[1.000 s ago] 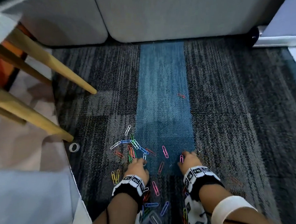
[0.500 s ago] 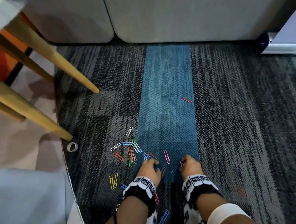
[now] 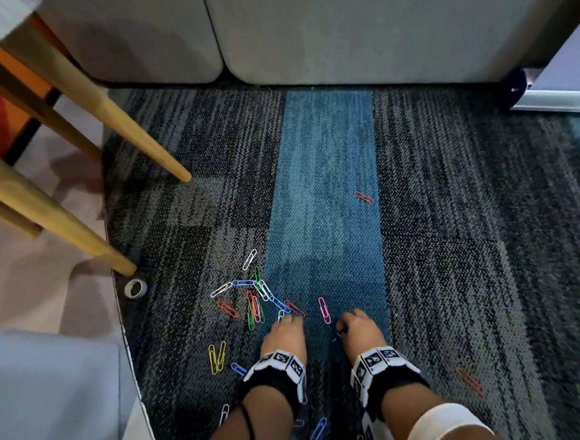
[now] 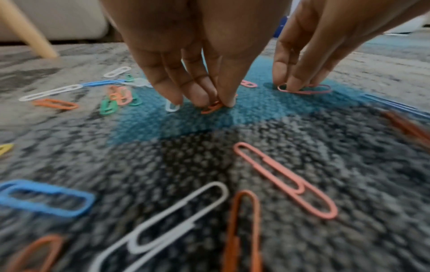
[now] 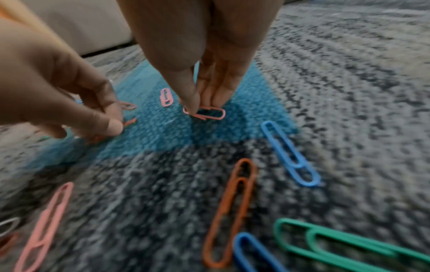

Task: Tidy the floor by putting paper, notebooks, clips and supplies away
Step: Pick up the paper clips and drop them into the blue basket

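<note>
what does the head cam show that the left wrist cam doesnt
Only the head view shows the tape roll by the wooden table leg, the two yellow paper clips and the wrist bands. Only the left wrist view shows the left hand pinching an orange paper clip and the right hand fingering a pink paper clip. Both show the blue carpet stripe and scattered clips.
</note>
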The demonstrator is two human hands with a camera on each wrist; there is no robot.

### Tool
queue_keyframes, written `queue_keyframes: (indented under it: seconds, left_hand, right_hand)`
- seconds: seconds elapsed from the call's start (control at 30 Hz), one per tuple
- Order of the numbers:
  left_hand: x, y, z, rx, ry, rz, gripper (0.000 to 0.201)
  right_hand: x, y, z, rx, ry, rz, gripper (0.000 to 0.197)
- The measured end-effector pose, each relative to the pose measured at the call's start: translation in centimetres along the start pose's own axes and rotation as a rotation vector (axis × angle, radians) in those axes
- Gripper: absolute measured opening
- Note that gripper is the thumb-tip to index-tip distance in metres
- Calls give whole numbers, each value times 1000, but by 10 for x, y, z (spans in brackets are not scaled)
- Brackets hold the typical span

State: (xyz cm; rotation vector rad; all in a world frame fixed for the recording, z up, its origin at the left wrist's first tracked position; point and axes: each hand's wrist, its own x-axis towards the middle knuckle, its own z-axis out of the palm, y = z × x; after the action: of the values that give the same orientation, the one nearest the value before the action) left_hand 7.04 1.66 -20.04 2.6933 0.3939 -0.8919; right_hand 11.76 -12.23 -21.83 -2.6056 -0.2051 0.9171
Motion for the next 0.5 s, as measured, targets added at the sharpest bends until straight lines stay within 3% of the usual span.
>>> queue_keyframes:
  seconds: [0.07,0.13,0.23,0.37,0.5]
  left_hand:
    - [1,-9,-7,57,79,-60,39]
    - [7,-19,-15,75,123,-75,58]
    - [19,-25,-26,142,-42,9,90]
    - [29,-24,-31,163,-259,30,99]
    - [20,-25,-21,135,-190,51,85]
  right_hand:
    - [3,-10,1,10,-14,-72,31]
    - [7,-19,-1,10,-49,-132,49]
    - [13,-30,-9,-117,-140,-169,76]
    - [13,-31,-9,-260,-192,-213,65]
    - [5,-20,4,-282,-86,-281,53]
